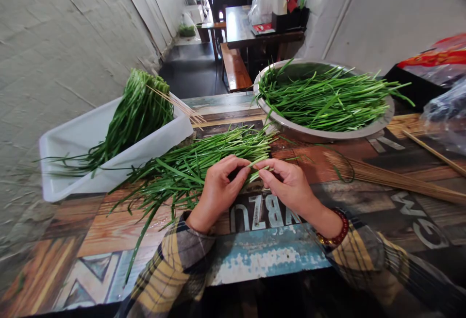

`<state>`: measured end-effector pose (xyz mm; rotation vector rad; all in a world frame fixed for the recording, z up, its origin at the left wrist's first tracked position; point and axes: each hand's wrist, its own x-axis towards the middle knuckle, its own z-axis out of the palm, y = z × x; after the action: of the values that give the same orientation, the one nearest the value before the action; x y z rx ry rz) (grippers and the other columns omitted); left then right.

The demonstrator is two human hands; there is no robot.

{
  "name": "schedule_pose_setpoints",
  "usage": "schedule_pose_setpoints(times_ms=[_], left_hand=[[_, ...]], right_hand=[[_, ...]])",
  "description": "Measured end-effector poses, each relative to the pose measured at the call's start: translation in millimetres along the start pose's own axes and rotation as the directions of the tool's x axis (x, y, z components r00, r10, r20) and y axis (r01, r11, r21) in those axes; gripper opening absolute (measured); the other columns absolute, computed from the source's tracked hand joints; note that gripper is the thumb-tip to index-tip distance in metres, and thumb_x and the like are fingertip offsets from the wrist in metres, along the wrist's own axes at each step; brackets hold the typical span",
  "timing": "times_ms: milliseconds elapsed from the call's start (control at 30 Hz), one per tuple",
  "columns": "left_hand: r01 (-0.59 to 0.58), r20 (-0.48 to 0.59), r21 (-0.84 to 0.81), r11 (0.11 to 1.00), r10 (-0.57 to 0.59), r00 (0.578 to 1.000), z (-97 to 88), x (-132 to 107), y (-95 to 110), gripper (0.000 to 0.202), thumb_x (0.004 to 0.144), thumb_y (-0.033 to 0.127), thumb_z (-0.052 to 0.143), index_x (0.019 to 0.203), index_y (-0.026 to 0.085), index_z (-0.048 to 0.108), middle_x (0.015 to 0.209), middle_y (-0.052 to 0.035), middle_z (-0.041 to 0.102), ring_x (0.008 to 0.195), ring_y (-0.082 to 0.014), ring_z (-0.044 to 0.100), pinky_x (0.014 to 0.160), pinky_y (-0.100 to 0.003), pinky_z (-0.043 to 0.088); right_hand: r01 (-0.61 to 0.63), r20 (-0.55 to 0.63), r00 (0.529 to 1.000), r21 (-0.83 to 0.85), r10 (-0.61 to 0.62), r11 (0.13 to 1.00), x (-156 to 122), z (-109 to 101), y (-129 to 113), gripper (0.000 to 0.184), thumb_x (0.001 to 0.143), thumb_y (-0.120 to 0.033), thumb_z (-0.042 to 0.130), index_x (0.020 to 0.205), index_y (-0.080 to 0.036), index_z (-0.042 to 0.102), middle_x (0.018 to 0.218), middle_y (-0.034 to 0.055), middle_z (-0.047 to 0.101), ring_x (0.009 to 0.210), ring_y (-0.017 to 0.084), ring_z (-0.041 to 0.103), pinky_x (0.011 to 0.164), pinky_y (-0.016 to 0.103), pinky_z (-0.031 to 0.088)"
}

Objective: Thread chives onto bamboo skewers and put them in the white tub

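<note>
My left hand (223, 185) and my right hand (291, 186) meet over the table, each pinching the pale stem ends of a few garlic chives (257, 173) between thumb and fingers. Behind and left of my hands lies a loose pile of garlic chives (192, 155), its leaves trailing toward the left. A white plastic tray (67, 133) at the left holds a bunch of chives (140, 109), with thin wooden skewers (182, 104) at their stem ends. More chives (327, 97) fill a metal basin (324, 136) at the back right.
A fan of wooden skewers (393, 175) lies on the patterned table (91, 230) to the right. Plastic bags (447, 109) sit at the far right edge. Beyond stand another table (238, 22) and a wooden bench (235, 68). White walls flank both sides.
</note>
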<state>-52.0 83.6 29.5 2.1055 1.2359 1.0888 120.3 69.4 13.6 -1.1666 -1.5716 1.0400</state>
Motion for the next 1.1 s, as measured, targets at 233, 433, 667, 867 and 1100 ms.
schedule_pose_setpoints(times_ms=[233, 433, 667, 867, 1100], left_hand=[[0.01, -0.002, -0.014, 1.0, -0.01, 1.0, -1.0, 0, 0, 0.011, 0.086, 0.018, 0.058, 0.083, 0.015, 0.068, 0.073, -0.0004, 0.065, 0.066, -0.0102, 0.057, 0.063, -0.021, 0.044], [-0.006, -0.022, -0.012, 1.0, 0.006, 1.0, -0.8, 1, 1, 0.009, 0.084, 0.017, 0.059, 0.083, 0.015, 0.068, 0.072, -0.0003, 0.063, 0.066, -0.0106, 0.057, 0.063, -0.022, 0.044], [-0.05, -0.015, -0.009, 0.999, 0.05, 0.999, -0.7, 1, 0, 0.009, 0.084, 0.015, 0.059, 0.085, 0.015, 0.068, 0.075, -0.0015, 0.063, 0.07, -0.0116, 0.058, 0.065, -0.023, 0.045], [-0.039, -0.006, -0.002, 0.999, 0.039, 0.999, -1.3, 0, 1, 0.008, 0.084, 0.013, 0.06, 0.084, 0.014, 0.068, 0.074, -0.0014, 0.062, 0.069, -0.0114, 0.057, 0.064, -0.022, 0.044], [-0.039, 0.009, -0.014, 0.999, 0.039, 0.999, -2.1, 0, 3, 0.01, 0.086, 0.014, 0.058, 0.084, 0.015, 0.067, 0.076, -0.0017, 0.063, 0.071, -0.0119, 0.057, 0.066, -0.023, 0.045]], right_hand=[[0.015, -0.006, 1.0, 0.008, -0.015, 1.0, -1, 1, 1, 0.022, 0.085, -0.026, 0.053, 0.096, -0.015, 0.069, 0.065, -0.0001, 0.062, 0.049, 0.008, 0.047, 0.045, 0.019, 0.036], [0.025, -0.011, 1.0, -0.019, -0.025, 0.999, 0, 1, 1, 0.023, 0.084, -0.024, 0.053, 0.096, -0.013, 0.07, 0.069, 0.0015, 0.064, 0.052, 0.009, 0.049, 0.047, 0.02, 0.037], [0.001, -0.009, 1.0, -0.023, -0.002, 1.0, 0, 2, 3, 0.019, 0.084, -0.024, 0.054, 0.093, -0.015, 0.068, 0.063, -0.0015, 0.058, 0.051, 0.009, 0.048, 0.046, 0.02, 0.035], [-0.021, -0.038, 0.999, 0.071, 0.024, 0.997, -1, 6, 5, 0.037, 0.085, -0.023, 0.055, 0.121, -0.016, 0.053, 0.06, -0.0052, 0.053, 0.05, 0.01, 0.049, 0.047, 0.021, 0.037], [0.019, -0.087, 0.996, 0.051, -0.014, 0.999, -3, 10, 11, 0.027, 0.086, -0.022, 0.055, 0.113, -0.02, 0.054, 0.06, -0.0061, 0.05, 0.051, 0.011, 0.047, 0.05, 0.023, 0.038]])
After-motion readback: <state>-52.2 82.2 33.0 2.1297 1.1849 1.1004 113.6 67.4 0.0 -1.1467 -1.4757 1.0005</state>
